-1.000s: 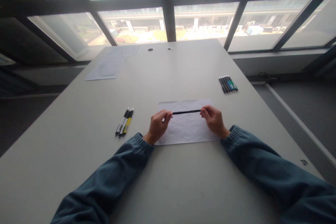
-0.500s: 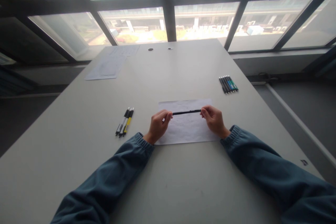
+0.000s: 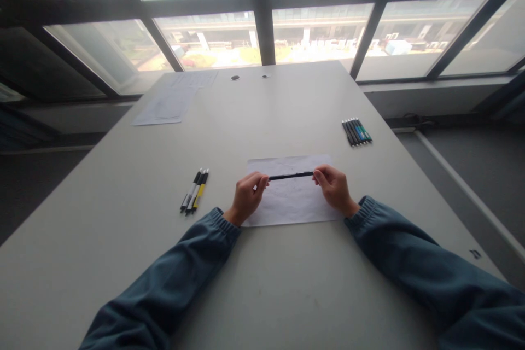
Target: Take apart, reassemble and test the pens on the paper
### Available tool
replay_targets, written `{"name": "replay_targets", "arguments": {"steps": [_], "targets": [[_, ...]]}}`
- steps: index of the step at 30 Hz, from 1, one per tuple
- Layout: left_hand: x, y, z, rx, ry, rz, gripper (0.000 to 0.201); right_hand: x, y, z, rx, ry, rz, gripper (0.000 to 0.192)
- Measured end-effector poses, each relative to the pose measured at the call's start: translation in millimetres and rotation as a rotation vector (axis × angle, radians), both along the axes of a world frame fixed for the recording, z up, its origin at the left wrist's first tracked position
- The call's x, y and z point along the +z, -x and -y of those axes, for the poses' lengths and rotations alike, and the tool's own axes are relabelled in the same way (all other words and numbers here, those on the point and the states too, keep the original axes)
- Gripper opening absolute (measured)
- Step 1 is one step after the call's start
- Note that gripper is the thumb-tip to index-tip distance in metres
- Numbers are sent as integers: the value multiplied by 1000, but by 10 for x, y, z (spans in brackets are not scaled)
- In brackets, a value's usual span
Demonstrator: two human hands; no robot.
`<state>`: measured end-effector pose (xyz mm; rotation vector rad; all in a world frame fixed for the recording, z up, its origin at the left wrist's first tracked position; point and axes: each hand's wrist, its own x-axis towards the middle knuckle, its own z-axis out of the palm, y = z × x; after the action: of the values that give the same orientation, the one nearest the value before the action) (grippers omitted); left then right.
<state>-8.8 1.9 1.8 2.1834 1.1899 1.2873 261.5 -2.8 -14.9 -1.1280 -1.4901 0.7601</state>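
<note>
Paper (image 3: 295, 205) below blk pen (image 3: 291, 175); 3 pens (image 3: 196, 191) L; pen row (image 3: 357, 132) R

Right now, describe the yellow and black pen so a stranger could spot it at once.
On the large pale-grey table, look left of the person's left hand, where three slim pens lie side by side. The yellow-and-black pen is the rightmost, nearest that hand. Its yellow section sets it apart from the two black-and-whitish pens beside it.

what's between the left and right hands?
A black pen spans the gap, one end pinched in the left hand, the other in the right hand. The head view shows it, with a white sheet below.
</note>
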Motion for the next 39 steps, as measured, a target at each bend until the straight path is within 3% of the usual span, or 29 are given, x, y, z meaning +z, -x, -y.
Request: {"name": "replay_targets", "arguments": {"steps": [39], "targets": [[-32, 21, -17, -13, 2, -5, 35, 48, 3, 10, -12, 1, 59, 38]]}}
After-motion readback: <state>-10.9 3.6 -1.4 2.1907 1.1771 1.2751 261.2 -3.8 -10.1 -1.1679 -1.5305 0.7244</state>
